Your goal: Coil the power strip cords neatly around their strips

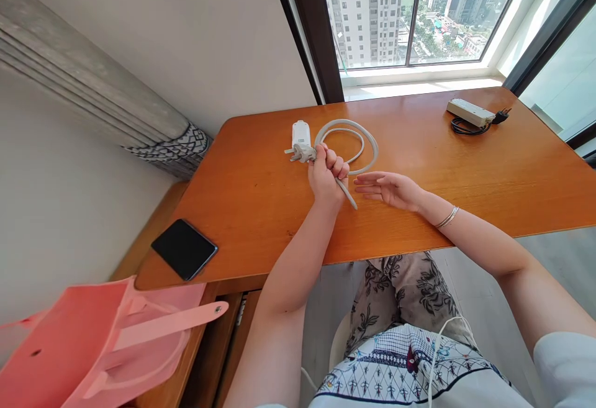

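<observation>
The left hand (328, 175) is closed around a pale-grey, round-section flexible cable (374, 147). The cable is above the left-centre of the tabletop (261, 222), its coil lying beyond and to the right of the fist, towards the far edge. The held length runs obliquely through the grip; a short section protrudes towards the near edge. The right hand (393, 189), fingers extended and holding nothing, is just beside the coil's near-right side. At the left thumb is a grey moulded plug with flat prongs (303, 153), next to a white, round-cornered plastic block (301, 133); whether these join is unclear. The tabletop is glossy orange-brown wood with rounded corners. A flat black glossy rectangular device (184, 249) lies near its near-left corner.
</observation>
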Tool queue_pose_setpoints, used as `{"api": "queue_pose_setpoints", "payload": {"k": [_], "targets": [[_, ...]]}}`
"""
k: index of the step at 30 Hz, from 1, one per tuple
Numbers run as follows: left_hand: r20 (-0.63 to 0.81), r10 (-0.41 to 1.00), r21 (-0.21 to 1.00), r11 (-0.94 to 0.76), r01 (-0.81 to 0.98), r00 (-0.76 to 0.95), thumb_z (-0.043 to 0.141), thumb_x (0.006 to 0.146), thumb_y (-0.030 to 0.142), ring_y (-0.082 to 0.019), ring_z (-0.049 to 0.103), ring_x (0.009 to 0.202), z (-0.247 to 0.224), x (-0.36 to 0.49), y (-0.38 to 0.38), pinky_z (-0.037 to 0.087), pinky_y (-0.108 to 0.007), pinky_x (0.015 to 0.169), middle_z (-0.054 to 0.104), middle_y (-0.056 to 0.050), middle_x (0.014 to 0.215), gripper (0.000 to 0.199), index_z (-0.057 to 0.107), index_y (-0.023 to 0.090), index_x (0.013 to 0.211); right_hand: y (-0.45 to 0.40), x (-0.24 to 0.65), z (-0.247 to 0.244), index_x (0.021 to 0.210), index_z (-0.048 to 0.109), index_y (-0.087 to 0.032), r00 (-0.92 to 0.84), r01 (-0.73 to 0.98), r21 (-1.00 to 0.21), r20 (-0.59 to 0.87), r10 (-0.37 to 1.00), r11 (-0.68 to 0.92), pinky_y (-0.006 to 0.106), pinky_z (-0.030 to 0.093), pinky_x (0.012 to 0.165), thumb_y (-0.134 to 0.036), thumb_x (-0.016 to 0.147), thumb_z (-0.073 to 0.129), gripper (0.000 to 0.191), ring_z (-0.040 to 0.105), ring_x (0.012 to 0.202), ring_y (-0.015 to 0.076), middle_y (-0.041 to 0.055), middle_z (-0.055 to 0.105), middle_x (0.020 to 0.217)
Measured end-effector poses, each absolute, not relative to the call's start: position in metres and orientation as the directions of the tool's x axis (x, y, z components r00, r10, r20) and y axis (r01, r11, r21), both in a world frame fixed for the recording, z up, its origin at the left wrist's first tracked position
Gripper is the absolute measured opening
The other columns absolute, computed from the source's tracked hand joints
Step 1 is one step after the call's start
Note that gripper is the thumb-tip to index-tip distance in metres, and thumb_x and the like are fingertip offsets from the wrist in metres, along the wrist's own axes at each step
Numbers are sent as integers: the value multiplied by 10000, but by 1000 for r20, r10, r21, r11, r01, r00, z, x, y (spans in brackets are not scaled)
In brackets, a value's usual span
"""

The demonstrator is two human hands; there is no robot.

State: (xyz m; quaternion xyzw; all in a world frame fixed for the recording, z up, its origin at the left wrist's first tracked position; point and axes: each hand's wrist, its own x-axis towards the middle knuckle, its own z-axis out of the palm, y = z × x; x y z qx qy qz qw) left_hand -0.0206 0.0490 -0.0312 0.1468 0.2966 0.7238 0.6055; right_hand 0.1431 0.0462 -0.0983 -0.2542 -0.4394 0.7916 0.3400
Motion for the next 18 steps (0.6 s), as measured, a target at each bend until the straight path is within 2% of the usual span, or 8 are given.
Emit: {"api": "queue_pose_setpoints", "payload": {"k": [3, 6, 8, 9, 11, 14, 16, 18], "targets": [[-169, 958, 562, -98, -821, -230, 507, 1062, 264, -28, 193, 348, -31, -20, 49, 204, -149, 360, 233, 109, 496, 325, 468, 191, 748, 34, 135, -100, 1250, 684, -222, -786, -140, -970, -13, 618, -199, 401, 417, 1162, -266, 762, 777, 499, 584, 1341, 224, 80, 676, 1398], [-188, 962, 556, -61, -829, -197, 507, 1062, 259, -29, 198, 349, -31, -21, 50, 212, -147, 359, 234, 108, 495, 322, 475, 190, 749, 28, 134, -100, 1293, 653, -199, -826, -12, -993, 77, 559, 120, 375, 475, 1074, -314, 788, 792, 537, 646, 1185, 203, 71, 721, 1252], [-201, 964, 561, -31, -827, -172, 482, 1070, 256, -31, 194, 347, -31, -22, 51, 211, -145, 355, 231, 105, 491, 332, 479, 189, 745, 29, 138, -97, 1249, 675, -179, -772, 116, -931, 134, 622, 345, 350, 519, 926, -313, 843, 730, 431, 666, 951, 180, 46, 741, 1052], [-206, 965, 566, -18, -824, -163, 467, 1076, 254, -31, 190, 345, -31, -22, 51, 208, -144, 353, 228, 104, 488, 340, 481, 188, 742, 31, 140, -96, 1189, 700, -174, -724, 211, -867, 172, 668, 451, 345, 513, 868, -292, 859, 698, 351, 644, 861, 174, 35, 731, 955], [-215, 966, 582, 8, -813, -144, 463, 1078, 255, -31, 183, 344, -31, -23, 52, 206, -143, 353, 223, 104, 484, 347, 481, 187, 738, 36, 146, -92, 1023, 737, -177, -617, 422, -674, 276, 737, 606, 362, 476, 837, -244, 858, 655, 196, 601, 799, 186, 34, 695, 831], [-224, 967, 606, 38, -795, -125, 488, 1070, 264, -29, 180, 343, -30, -23, 53, 201, -141, 352, 219, 106, 483, 347, 481, 186, 732, 43, 154, -88, 871, 733, -192, -477, 618, -436, 452, 753, 654, 412, 439, 898, -212, 841, 629, 110, 592, 929, 243, 82, 688, 891], [-217, 968, 611, 35, -791, -125, 502, 1064, 268, -29, 183, 341, -30, -24, 53, 202, -139, 350, 220, 106, 484, 347, 481, 186, 727, 45, 156, -89, 877, 734, -199, -366, 678, -415, 524, 769, 606, 425, 441, 931, -225, 849, 622, 118, 577, 1031, 271, 116, 675, 1023], [-208, 970, 609, 29, -793, -124, 491, 1067, 264, -28, 190, 339, -30, -24, 53, 204, -137, 350, 223, 104, 486, 354, 482, 185, 722, 48, 156, -92, 951, 723, -201, -271, 684, -503, 499, 823, 529, 409, 469, 904, -264, 883, 600, 154, 587, 995, 258, 118, 659, 1044]]}}
